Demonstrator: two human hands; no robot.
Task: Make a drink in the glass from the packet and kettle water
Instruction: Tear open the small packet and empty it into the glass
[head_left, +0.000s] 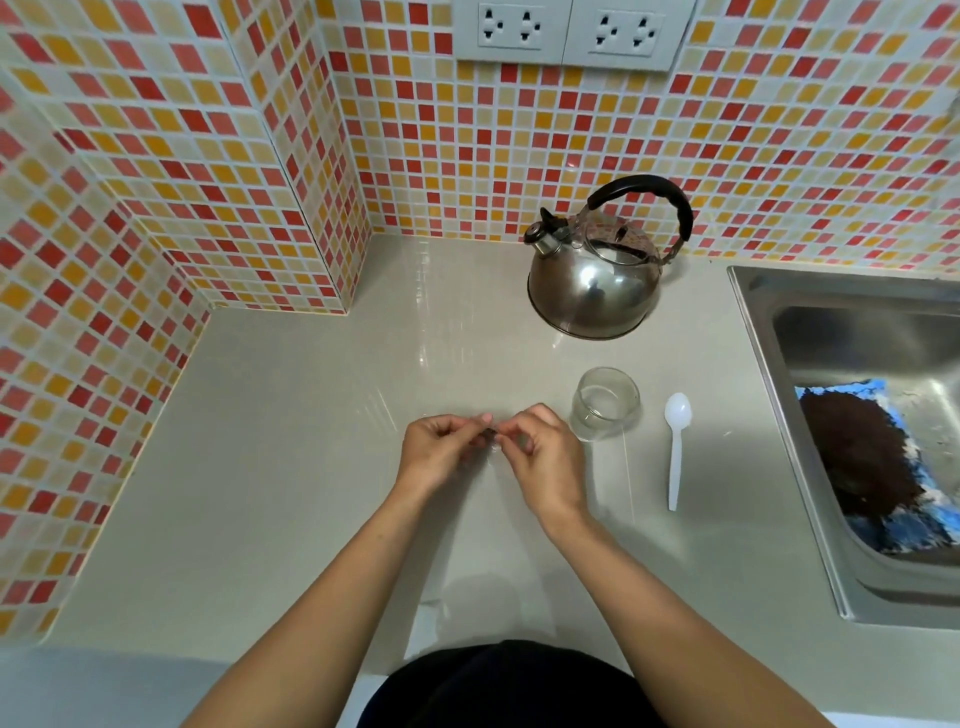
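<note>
Your left hand (441, 447) and right hand (540, 457) pinch together on something small and mostly hidden, probably the packet (492, 435). The clear, empty round glass (605, 402) stands just right of your right hand; the steel kettle (595, 275) sits farther back.

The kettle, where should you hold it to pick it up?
Grab the kettle by its black arched handle, coming down from above. The handle stands upright over the lid, well clear of the shiny round body and the spout pointing left.
</note>
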